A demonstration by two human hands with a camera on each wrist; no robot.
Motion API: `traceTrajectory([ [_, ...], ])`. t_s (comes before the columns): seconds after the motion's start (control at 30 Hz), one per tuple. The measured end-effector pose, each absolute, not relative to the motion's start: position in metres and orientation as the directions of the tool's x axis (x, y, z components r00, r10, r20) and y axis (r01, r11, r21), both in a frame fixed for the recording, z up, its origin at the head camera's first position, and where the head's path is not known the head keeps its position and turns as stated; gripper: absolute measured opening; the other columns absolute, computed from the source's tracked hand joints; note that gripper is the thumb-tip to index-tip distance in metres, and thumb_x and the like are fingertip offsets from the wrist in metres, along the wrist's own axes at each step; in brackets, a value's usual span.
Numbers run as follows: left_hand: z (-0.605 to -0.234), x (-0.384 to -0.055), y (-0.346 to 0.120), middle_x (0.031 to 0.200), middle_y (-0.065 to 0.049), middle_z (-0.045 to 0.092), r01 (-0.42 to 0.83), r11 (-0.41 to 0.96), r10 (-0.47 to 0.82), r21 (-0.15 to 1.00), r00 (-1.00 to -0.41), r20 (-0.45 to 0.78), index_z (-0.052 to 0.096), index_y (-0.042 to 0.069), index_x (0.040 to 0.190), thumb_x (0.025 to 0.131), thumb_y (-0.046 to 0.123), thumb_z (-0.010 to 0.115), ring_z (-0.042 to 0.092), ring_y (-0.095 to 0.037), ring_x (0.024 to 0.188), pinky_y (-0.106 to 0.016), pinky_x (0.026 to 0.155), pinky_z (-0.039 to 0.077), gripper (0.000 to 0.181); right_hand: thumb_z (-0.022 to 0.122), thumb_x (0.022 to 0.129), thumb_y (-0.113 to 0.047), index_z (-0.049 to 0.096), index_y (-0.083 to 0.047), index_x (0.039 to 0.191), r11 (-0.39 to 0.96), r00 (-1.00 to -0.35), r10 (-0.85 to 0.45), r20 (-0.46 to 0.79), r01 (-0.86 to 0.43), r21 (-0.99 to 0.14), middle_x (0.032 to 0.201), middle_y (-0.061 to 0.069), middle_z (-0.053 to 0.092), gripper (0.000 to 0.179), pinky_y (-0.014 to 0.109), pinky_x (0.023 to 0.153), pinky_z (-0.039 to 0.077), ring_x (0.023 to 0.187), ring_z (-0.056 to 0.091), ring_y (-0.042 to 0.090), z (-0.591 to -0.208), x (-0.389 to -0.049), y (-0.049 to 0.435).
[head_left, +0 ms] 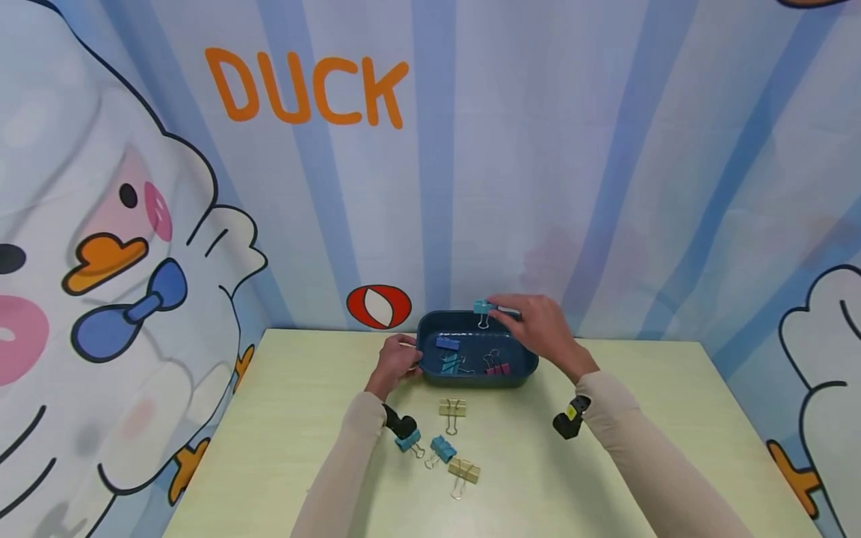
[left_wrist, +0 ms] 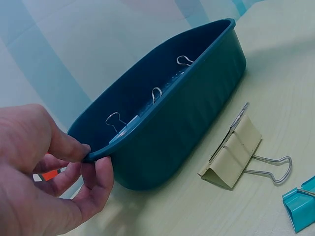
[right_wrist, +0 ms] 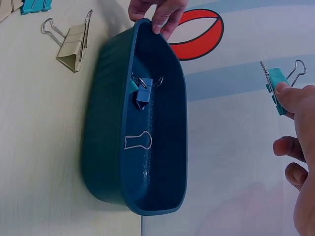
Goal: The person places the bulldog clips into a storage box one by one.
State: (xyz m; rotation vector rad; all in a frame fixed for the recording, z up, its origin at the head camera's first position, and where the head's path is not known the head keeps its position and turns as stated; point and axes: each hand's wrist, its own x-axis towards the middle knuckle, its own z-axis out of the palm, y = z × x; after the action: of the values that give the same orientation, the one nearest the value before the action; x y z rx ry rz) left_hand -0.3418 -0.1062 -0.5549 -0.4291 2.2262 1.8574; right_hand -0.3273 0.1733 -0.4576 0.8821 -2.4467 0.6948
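A dark blue plastic bin (head_left: pixel 479 379) stands near the table's back edge. At its left end my left hand (left_wrist: pixel 44 162) pinches the rim between thumb and fingers. Above the bin's far side, my right hand (head_left: pixel 543 327) holds a teal binder clip (right_wrist: pixel 278 88) by thumb and fingertips; its wire handles stick out. Inside the bin lie a blue binder clip (head_left: pixel 447 343), a teal binder clip (head_left: pixel 451 364) and a pink binder clip (head_left: pixel 498 369). From the wrist views, the bin's near wall hides part of these clips.
In front of the bin sits a cream binder clip (head_left: pixel 452 408). Closer to me lie another cream clip (head_left: pixel 464 470), a teal clip (head_left: pixel 442 448) and a second teal clip (head_left: pixel 407 441) by my left wrist. Behind the table (head_left: pixel 269 441) hangs a printed duck curtain (head_left: pixel 498 149).
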Motion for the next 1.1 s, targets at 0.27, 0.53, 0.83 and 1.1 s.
traceTrajectory([
  [0.27, -0.555, -0.340, -0.106, 0.109, -0.022, 0.068, -0.351, 0.176, -0.094, 0.920, -0.936, -0.339, 0.056, -0.004, 0.134, 0.096, -0.001, 0.060, 0.064, -0.024, 0.079, -0.034, 0.074, 0.060, 0.038, 0.076, 0.095, -0.018, 0.077, -0.009, 0.125, 0.668, -0.684, -0.454, 0.571, -0.685, -0.290, 0.113, 0.011, 0.077, 0.031, 0.030, 0.048, 0.041, 0.053, 0.061, 0.011, -0.459, -0.331, 0.171],
  [0.53, -0.556, -0.341, -0.106, 0.102, -0.017, 0.067, -0.351, 0.173, -0.097, 0.920, -0.936, -0.338, 0.057, -0.004, 0.132, 0.096, -0.001, 0.061, 0.062, -0.021, 0.075, -0.036, 0.075, 0.061, 0.036, 0.079, 0.093, -0.021, 0.073, -0.011, 0.131, 0.693, -0.718, -0.416, 0.558, -0.648, -0.317, 0.090, 0.009, 0.077, 0.040, 0.033, 0.049, 0.043, 0.049, 0.057, 0.010, -0.463, -0.334, 0.173],
  [0.83, -0.555, -0.342, -0.107, 0.102, -0.017, 0.067, -0.353, 0.156, -0.091, 0.923, -0.935, -0.343, 0.057, -0.004, 0.132, 0.095, -0.001, 0.061, 0.062, -0.021, 0.075, -0.041, 0.081, 0.061, 0.038, 0.083, 0.088, -0.038, 0.060, -0.015, 0.148, 0.677, -0.758, -0.461, 0.463, -0.637, -0.369, 0.150, 0.009, 0.057, 0.068, 0.032, 0.052, 0.041, 0.050, 0.043, 0.005, -0.458, -0.327, 0.167],
  [1.1, -0.556, -0.342, -0.107, 0.104, -0.018, 0.067, -0.351, 0.159, -0.085, 0.923, -0.936, -0.342, 0.056, -0.005, 0.133, 0.095, -0.001, 0.061, 0.063, -0.021, 0.075, -0.037, 0.077, 0.061, 0.038, 0.083, 0.087, -0.042, 0.061, -0.017, 0.147, 0.616, -0.726, -0.567, 0.389, -0.687, -0.385, 0.148, 0.007, 0.059, 0.068, 0.029, 0.057, 0.045, 0.056, 0.047, 0.001, -0.466, -0.308, 0.154],
])
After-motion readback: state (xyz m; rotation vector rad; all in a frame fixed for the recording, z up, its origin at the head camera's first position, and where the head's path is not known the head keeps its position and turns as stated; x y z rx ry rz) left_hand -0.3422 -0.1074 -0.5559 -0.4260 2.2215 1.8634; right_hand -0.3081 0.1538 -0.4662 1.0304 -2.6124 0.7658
